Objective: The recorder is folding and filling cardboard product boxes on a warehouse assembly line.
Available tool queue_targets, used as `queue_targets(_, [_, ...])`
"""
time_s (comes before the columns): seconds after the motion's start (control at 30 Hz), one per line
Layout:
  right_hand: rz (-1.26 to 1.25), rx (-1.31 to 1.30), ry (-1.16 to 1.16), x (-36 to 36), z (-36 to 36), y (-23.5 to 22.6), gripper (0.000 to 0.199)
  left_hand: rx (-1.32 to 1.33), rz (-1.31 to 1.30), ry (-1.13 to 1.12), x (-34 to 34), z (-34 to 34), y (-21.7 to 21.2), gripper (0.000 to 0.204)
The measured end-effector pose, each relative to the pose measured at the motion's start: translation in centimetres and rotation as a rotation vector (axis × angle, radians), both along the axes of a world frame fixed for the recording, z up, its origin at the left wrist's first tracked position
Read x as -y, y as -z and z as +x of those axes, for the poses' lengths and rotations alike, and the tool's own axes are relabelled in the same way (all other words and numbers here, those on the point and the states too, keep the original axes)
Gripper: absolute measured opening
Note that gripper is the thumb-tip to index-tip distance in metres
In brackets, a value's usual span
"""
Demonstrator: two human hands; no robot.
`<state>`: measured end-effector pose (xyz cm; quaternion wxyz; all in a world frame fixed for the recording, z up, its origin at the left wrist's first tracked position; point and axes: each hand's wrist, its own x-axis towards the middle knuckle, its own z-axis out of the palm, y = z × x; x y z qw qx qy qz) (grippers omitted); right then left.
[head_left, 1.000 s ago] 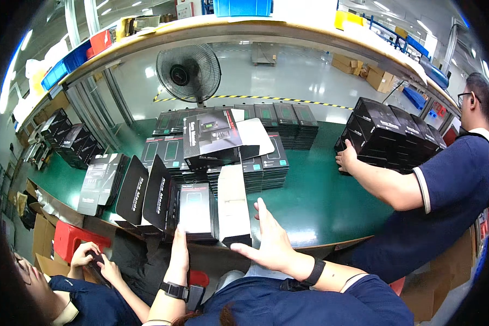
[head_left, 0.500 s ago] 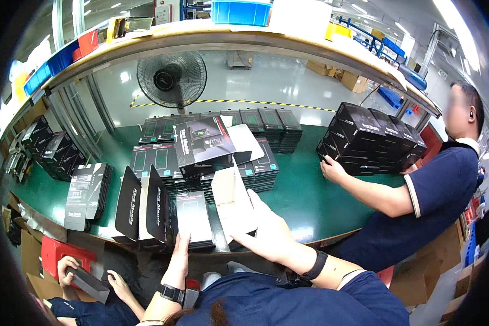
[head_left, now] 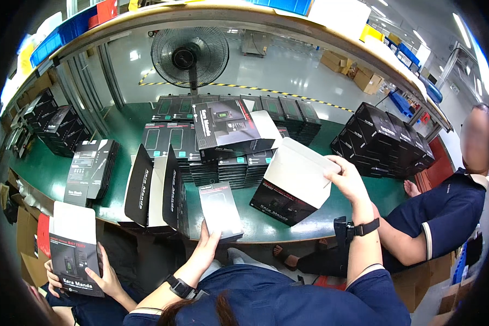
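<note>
My right hand [head_left: 346,176] pinches the white inner flap of an open black carton [head_left: 285,201], which tilts at the table's near edge. What lies inside the carton is hidden. My left hand [head_left: 205,247] grips the near end of a short stack of flat boxes with pale tops [head_left: 220,204]. Left of it stands another open black carton [head_left: 156,190], its side flaps upright. Behind, a large black printed carton [head_left: 228,126] with an opened flap rests on rows of flat black boxes [head_left: 171,138].
Black cartons are piled at the right [head_left: 383,138] and far left [head_left: 62,127] of the green table [head_left: 201,189]. Flattened cartons [head_left: 92,168] lie at left. Co-workers flank me; the left one holds a carton [head_left: 73,255]. A shelf [head_left: 244,20] spans overhead, with a fan [head_left: 190,57] beyond.
My right hand has swung the open carton rightward and turned it. My left hand stays at the flat boxes. The right co-worker's hand has left the pile; the left co-worker's carton now stands opened up.
</note>
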<state>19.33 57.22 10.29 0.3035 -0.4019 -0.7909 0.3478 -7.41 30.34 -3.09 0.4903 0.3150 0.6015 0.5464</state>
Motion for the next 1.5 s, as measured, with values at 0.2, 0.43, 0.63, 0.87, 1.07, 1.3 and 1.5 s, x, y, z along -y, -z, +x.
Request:
queue_targets(0.2, [0.675, 0.144, 0.172, 6.0, -2.9, -4.0, 0.059, -0.161, -0.106, 0.187, -0.1, -1.4, -1.1, 0.085])
queue_targets(0.43, [-0.295, -0.132, -0.4, 14.4, -9.0, 1.0, 0.054, 0.226, -0.134, 0.1, -0.3, -2.9, -0.9, 0.09])
queue_targets(0.63, [-1.048, -0.13, -0.388, 12.0, -14.8, 14.3, 0.081, 0.288, -0.061, 0.027, -2.6, -3.6, 1.4, 0.08])
queue_targets(0.87, [-1.018, -0.295, -0.435, 15.3, -13.9, 10.4, 0.094, 0.342, -0.057, -0.013, -1.6, -2.1, 1.0, 0.065])
queue_targets(1.07, [-0.805, -0.286, -0.401, 15.9, -11.8, 8.9, 0.085, 0.245, -0.021, 0.018, -1.3, 1.1, -3.7, 0.061])
queue_targets(1.3, [-0.881, -0.328, -0.324, 14.3, -11.9, 8.4, 0.075, 0.229, 0.036, 0.086, -3.8, 1.0, -3.7, 0.069])
queue_targets(1.5, [-1.025, -0.302, -0.177, 14.2, -11.6, 9.8, 0.07, 0.302, -0.046, 0.148, -5.0, 0.2, 1.5, 0.097])
